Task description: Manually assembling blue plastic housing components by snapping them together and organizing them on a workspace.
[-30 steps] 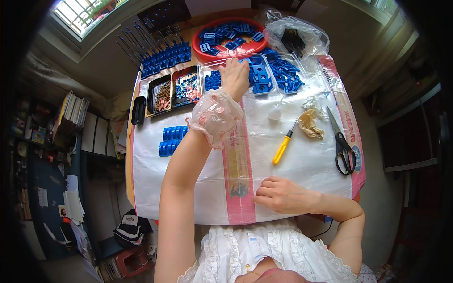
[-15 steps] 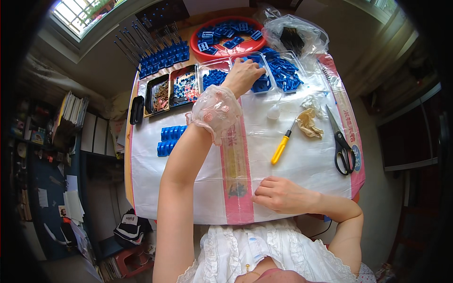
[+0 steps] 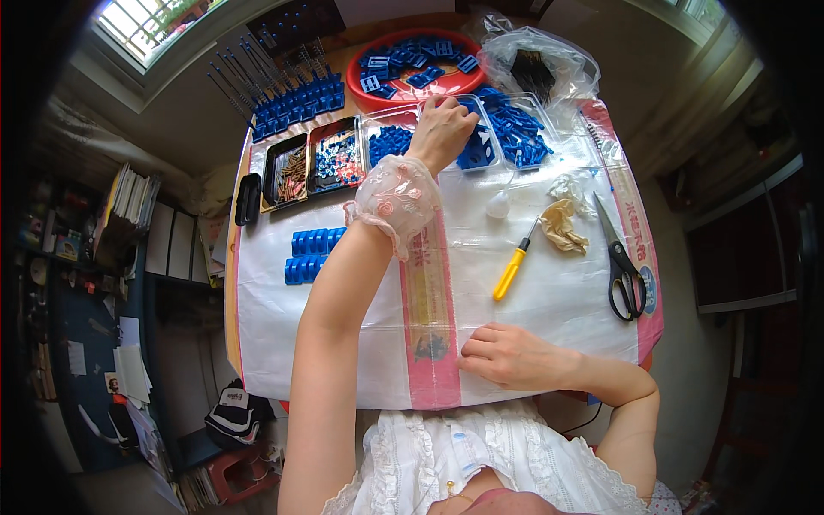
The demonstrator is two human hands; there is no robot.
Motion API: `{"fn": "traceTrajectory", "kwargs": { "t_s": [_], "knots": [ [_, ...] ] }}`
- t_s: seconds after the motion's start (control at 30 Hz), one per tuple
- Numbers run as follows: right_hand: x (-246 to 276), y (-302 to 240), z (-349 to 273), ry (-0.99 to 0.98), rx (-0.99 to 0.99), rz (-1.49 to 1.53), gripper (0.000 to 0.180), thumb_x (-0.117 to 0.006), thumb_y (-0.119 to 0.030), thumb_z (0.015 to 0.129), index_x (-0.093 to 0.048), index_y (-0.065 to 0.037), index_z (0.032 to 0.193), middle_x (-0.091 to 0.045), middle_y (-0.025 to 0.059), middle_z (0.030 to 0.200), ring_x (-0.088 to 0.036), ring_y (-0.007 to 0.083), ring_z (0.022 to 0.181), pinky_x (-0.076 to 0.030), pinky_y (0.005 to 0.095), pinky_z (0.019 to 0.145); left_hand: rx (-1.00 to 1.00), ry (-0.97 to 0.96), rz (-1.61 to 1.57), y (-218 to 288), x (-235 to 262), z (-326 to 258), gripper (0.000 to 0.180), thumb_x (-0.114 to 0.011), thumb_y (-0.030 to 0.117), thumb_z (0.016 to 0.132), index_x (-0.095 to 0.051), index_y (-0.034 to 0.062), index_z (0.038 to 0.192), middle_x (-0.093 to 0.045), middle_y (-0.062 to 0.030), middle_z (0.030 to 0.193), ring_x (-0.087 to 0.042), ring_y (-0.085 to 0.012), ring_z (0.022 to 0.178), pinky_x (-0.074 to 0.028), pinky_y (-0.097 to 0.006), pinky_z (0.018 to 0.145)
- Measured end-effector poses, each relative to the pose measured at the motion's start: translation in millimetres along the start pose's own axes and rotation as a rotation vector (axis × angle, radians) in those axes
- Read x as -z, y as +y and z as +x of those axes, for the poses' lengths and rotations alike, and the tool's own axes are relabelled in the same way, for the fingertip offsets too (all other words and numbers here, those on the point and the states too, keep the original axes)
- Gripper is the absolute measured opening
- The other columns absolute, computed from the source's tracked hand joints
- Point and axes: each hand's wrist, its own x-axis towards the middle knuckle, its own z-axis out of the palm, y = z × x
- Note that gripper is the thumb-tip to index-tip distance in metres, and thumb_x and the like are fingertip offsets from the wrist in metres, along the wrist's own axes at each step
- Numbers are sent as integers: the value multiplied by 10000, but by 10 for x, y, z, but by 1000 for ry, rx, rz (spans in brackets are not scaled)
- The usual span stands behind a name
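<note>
My left hand reaches over a clear plastic tray of blue plastic pieces. Its fingers are bent and closed, and what they hold, if anything, is hidden. A lacy cuff covers that wrist. Near the table's front edge, my right hand rests on the white sheet with its fingers curled under, so anything inside does not show. A yellow-handled screwdriver lies beyond it. Two rows of blue plastic parts sit beside my left forearm.
Black trays hold brass-coloured screws and small metal pieces. Blue assemblies with upright rods stand at the back left. Behind the trays is a red basin of blue parts. Black-handled scissors lie at the right, near a crumpled tan wad.
My left hand has shifted slightly to the left within the same tray, its fingers drawing in. The right hand stays in place.
</note>
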Motion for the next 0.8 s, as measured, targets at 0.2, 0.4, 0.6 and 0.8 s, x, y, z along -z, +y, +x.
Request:
{"fn": "traceTrajectory", "kwargs": {
  "t_s": [0.2, 0.4, 0.6, 0.8],
  "knots": [
    [-4, 25, -15, -36, -9, 20, 301, -698, -32, 755, -618, -44, 1045, -601, 77, 1030, -596, 247, 1036, -497, 378, 907, 47, 166, -150, 5, 146, -69, 110, -740, 125, 910, -769, 112, 1015, -752, -45, 1011, -669, -240, 1081, -462, -438, 1056],
    [13, 124, -39, 84, 8, 71, 380, -723, -11, 790, -677, -31, 1167, -658, 105, 1016, -653, 257, 916, -541, 380, 826, 237, 82, -496, 124, 777, -460, 224, -756, 94, 926, -724, 50, 1143, -749, -104, 1035, -703, -291, 1001, -545, -417, 914],
    [119, 81, 70, 618, -265, 235, 475, -735, 104, 856, -655, -23, 1307, -697, 132, 1089, -721, 231, 865, -584, 347, 756, 481, -249, -1180, 825, 1603, -1551, 226, -673, -4, 998, -651, 7, 1222, -737, -102, 1049, -729, -177, 923, -601, -310, 814],
    [-57, 35, 116, 506, -371, 506, 494, -772, 102, 858, -622, 4, 1319, -711, 121, 1084, -747, 178, 902, -596, 311, 801, 746, -325, -1592, 1411, 1839, -2136, 269, -630, -30, 1015, -583, -9, 1280, -687, -106, 1130, -714, -179, 1054, -611, -311, 882]
  ]
}}
